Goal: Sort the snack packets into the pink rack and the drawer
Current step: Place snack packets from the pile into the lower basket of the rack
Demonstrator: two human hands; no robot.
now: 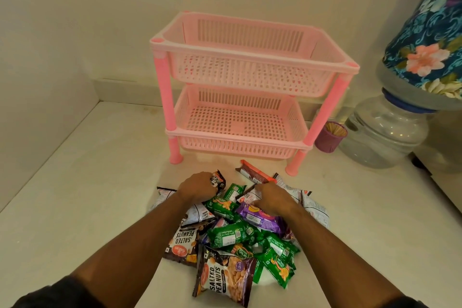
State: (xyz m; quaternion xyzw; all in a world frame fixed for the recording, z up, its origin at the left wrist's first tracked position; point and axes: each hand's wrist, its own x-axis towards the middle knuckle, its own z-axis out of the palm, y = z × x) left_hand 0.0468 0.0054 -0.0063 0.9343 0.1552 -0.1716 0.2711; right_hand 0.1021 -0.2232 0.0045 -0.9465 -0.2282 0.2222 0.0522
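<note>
A heap of snack packets (pixel 232 235) lies on the pale counter: green packets, a purple packet (pixel 260 216), and dark salted-peanut packets (pixel 225 280). Behind the heap stands a pink two-tier rack (pixel 250 75), both baskets holding nothing. My left hand (pixel 197 186) grips a dark peanut packet (pixel 218 179) at the heap's far left. My right hand (pixel 271 197) rests on the heap's far side, fingers closed on a white packet (pixel 250 197). A brown and orange bar packet (pixel 255 174) lies between the heap and the rack. No drawer is in view.
A purple cup of toothpicks (pixel 330 136) stands just right of the rack. Beyond it is a clear water jar (pixel 382 132) under a floral cloth cover (pixel 430 40). Walls close off the counter at the back and left.
</note>
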